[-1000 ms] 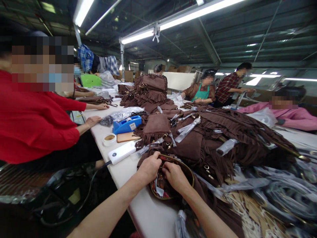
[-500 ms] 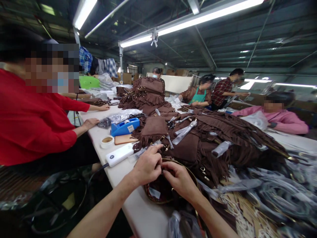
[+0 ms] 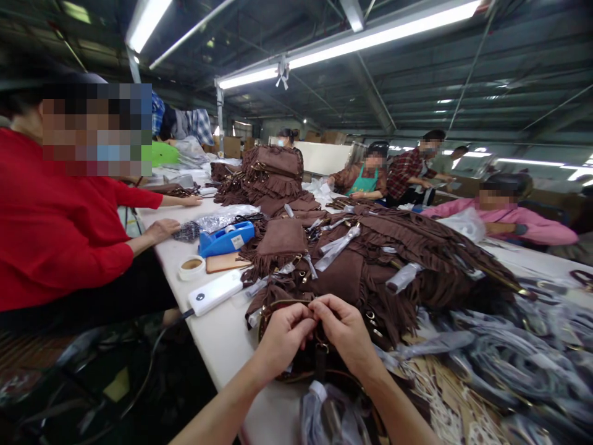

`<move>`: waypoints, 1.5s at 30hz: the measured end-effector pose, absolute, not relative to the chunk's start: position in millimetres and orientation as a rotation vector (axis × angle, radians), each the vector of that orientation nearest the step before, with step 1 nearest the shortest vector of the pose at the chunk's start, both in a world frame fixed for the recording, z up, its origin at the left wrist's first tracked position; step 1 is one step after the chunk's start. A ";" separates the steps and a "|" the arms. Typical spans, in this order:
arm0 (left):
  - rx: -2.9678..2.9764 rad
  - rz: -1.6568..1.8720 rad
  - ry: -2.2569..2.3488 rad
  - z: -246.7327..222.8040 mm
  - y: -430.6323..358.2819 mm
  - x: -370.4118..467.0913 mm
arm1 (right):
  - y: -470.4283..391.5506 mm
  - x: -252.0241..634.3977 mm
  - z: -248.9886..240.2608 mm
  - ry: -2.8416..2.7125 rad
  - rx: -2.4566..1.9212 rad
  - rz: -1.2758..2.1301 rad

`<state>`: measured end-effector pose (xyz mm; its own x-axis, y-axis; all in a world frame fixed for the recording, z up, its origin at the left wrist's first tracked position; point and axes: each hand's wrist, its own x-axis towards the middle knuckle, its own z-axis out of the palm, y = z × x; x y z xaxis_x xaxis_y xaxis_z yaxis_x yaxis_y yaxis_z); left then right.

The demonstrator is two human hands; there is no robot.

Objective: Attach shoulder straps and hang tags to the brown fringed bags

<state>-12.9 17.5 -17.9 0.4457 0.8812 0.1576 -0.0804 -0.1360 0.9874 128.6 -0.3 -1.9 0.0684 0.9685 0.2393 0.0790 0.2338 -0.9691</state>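
Observation:
An open brown handbag [image 3: 265, 316] with a gold zip along its rim stands at the near edge of the table. Over its mouth, my left hand [image 3: 288, 334] and my right hand [image 3: 346, 330] meet, fingertips pinched together near the far rim. Whatever is between the fingers is too small and covered to make out. Just below them hangs a dark strap [image 3: 320, 364] with a gold ring. Plastic-wrapped hardware [image 3: 319, 414] lies in front of the bag, between my forearms.
Fringed brown bags [image 3: 338, 272] are heaped beyond my hands. Left of them are a white power bank-like device [image 3: 215, 292], a tape roll [image 3: 191, 267] and a blue tape dispenser [image 3: 227, 238]. Wrapped straps [image 3: 514, 358] lie right. A person in red [image 3: 60, 235] sits at left; several others work behind.
My left hand has drawn its stretched fingers into a pinch and come against my right fingertips. The strap with the ring now shows below the hands. The view has shifted slightly.

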 end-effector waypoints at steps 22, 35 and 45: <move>1.184 0.922 0.664 -28.5 11.7 -12.8 | -17.2 146.3 -2.8 -1.197 -1.238 0.978; 1.260 0.878 0.701 -30.3 8.9 -10.2 | -13.8 138.2 -5.3 -1.301 -1.249 1.065; 1.695 1.046 0.880 -21.3 4.4 -20.6 | -18.9 140.4 -20.2 -1.492 -1.341 0.859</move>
<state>-20.6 4.4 -21.3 0.3810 0.8887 0.2550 0.0992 -0.3134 0.9444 140.4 -18.9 -20.2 0.0206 0.9836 0.1791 0.3390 0.1616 -0.9268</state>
